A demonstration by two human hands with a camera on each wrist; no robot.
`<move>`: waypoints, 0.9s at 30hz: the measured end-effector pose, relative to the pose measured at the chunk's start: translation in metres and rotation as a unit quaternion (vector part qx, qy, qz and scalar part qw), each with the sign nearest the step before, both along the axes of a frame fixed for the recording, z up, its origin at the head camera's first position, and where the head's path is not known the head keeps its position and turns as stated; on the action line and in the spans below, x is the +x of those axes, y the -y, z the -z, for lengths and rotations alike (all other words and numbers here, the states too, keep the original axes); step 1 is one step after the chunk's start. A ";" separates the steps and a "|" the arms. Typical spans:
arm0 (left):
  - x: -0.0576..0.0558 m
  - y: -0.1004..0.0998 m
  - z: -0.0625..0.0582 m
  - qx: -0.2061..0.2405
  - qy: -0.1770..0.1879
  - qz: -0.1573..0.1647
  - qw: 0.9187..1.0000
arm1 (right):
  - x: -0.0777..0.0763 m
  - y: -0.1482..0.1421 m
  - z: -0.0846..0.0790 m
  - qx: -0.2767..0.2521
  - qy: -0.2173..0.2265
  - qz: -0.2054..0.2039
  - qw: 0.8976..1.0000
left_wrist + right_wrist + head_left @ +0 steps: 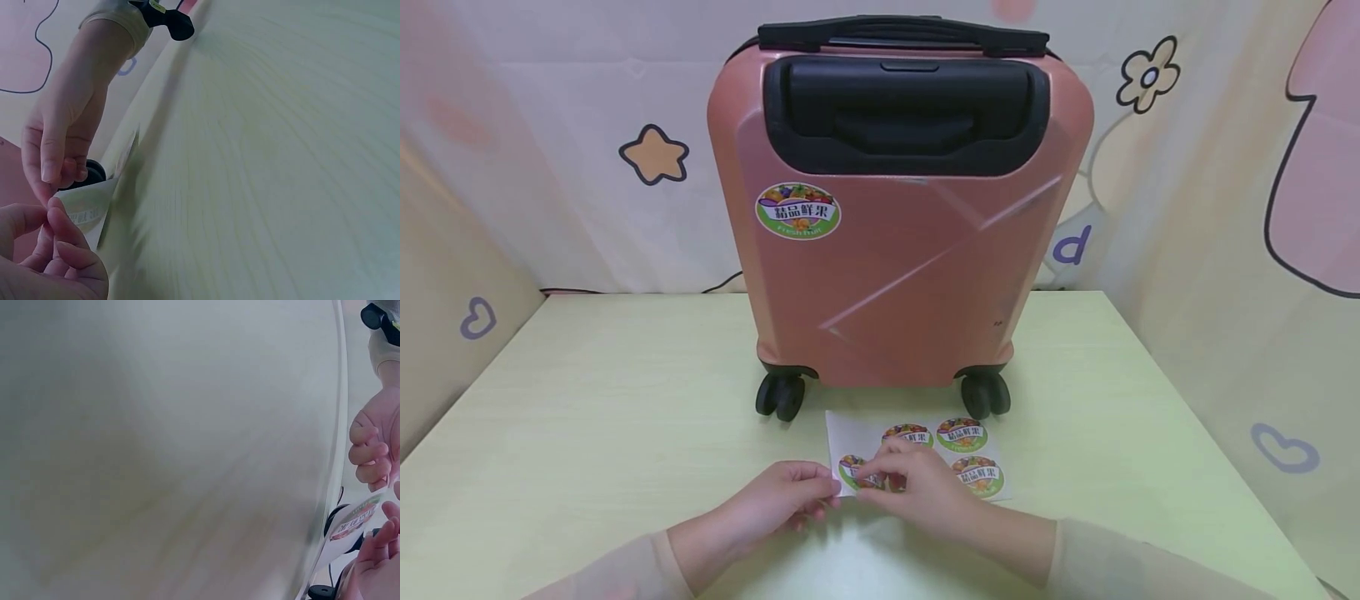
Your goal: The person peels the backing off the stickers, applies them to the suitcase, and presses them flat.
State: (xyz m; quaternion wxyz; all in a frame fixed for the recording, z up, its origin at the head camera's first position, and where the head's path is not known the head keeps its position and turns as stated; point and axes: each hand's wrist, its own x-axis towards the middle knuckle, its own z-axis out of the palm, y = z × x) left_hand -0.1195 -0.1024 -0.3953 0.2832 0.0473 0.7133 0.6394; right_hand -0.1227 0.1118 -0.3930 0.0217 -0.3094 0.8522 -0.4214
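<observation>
A white sheet of oval fruit stickers point(854, 427) lies on the table in front of a pink suitcase point(895, 267). My left hand point(790, 496) pinches the sheet's near left corner between thumb and forefinger. Over the sheet is my right hand point(928, 483), its thumb and forefinger tips slightly apart at the near left sticker point(850, 468). In the left wrist view, the right hand point(69, 119) reaches a fingertip down to the left hand's fingertips point(55, 203). The sheet point(87, 203) is raised and bent there. My right hand covers part of the middle stickers.
The suitcase stands upright on black wheels point(781, 395), with a black handle point(902, 108) at its top. One oval sticker point(797, 212) is on its upper left front. Patterned cloth point(587, 100) hangs behind and beside the pale table point(625, 367).
</observation>
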 end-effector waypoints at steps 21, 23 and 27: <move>-0.002 -0.005 -0.002 -0.008 -0.023 0.019 1.000 | -0.001 0.007 -0.002 -0.017 0.033 0.038 0.999; -0.002 -0.006 -0.003 -0.004 -0.021 0.020 1.000 | -0.001 0.008 -0.003 -0.016 0.041 0.040 0.998; -0.003 -0.007 -0.004 0.007 -0.017 0.021 1.000 | -0.001 0.008 -0.006 -0.020 0.061 0.042 0.997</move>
